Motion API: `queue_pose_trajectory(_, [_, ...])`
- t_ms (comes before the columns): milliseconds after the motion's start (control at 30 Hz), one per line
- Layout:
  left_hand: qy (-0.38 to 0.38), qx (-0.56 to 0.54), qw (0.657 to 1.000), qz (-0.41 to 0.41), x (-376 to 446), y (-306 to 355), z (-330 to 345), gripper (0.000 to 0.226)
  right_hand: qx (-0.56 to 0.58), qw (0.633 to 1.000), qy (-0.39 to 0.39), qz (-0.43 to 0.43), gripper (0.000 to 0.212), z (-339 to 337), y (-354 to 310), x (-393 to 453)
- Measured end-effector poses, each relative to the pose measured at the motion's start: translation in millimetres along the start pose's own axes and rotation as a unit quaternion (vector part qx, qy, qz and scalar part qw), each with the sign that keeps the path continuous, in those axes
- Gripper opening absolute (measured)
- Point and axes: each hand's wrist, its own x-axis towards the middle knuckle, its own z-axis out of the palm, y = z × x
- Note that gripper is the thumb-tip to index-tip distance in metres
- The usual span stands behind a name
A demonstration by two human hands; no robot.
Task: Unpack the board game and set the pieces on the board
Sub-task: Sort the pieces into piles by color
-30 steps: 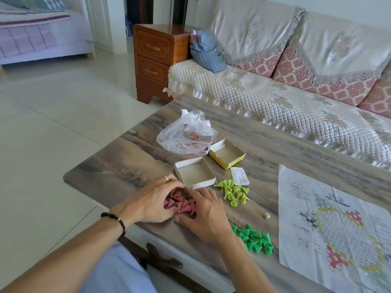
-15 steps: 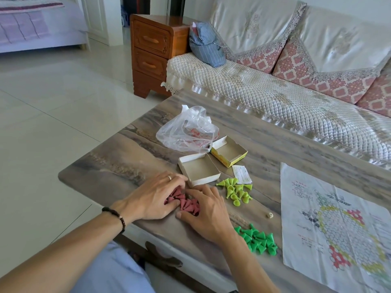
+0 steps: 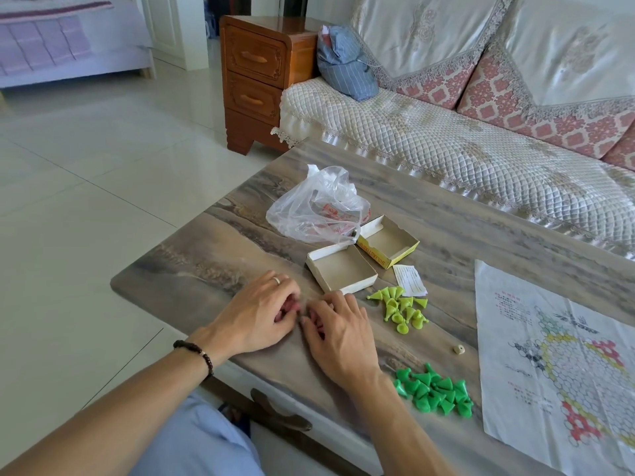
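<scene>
Bare surface (image 3: 220, 262) lies open to the left of both hands, out to the rounded corner. Straight ahead of the hands stand the white box tray (image 3: 342, 271) and the yellow box tray (image 3: 390, 242), touching at a corner, with the crumpled plastic bag (image 3: 318, 209) behind them. To the right, the lime pieces (image 3: 400, 309), a small die (image 3: 458, 349) and the dark green pieces (image 3: 434, 393) lie between the hands and the paper board (image 3: 556, 355), with open strips of surface between the piles.

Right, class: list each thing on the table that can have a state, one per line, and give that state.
White box tray: open, empty.
Yellow box lid: upturned, empty.
Plastic bag: crumpled, open.
Paper board: unfolded, flat, no pieces on it.
Left hand: curled over red pieces.
Right hand: curled over red pieces.
</scene>
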Motion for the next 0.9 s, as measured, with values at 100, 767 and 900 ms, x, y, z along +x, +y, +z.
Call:
queue_pose_trajectory(100, [-0.015,0.033,0.999,0.006,-0.2,-0.1,2.0,0.013,-0.006,0.999,0.041,0.025,0.024,4.0,0.0,-1.0])
queue_pose_trajectory(767, [0.049,0.170,0.974,-0.143,9.7,14.9,8.6,0.037,-0.028,0.996,0.059,0.068,0.030,2.9,1.2,13.4])
queue_pose_trajectory(900, [0.051,0.153,0.981,-0.111,10.7,10.6,9.3,0.041,-0.036,0.995,0.066,0.065,0.029,2.0,-0.4,13.1])
